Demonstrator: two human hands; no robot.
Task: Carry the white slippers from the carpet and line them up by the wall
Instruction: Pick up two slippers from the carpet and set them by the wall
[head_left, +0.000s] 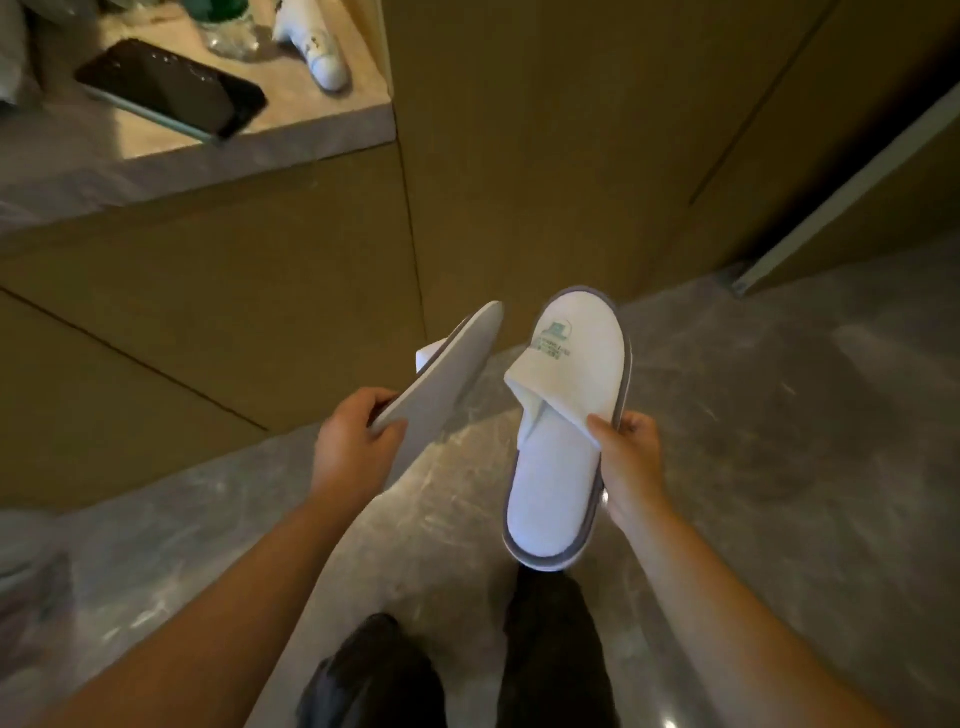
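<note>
Both hands are raised above a grey marble floor (779, 467), each closed around one white slipper. The left hand (353, 447) pinches the heel end of the left slipper (441, 374), thumb on the grey sole and fingers behind; this slipper is turned on edge, sole facing the camera, its long axis running up and to the right with the toe pointing toward the brown wall (519, 156). The right hand (631, 462) grips the right slipper (561, 431) along its right edge near the strap opening; it lies sole-down, toe pointing ahead at the wall, green print on the strap. At upper left a stone surface (234, 156) carries a black phone (171, 88). Dark trouser legs (550, 649) show below the slippers.
</note>
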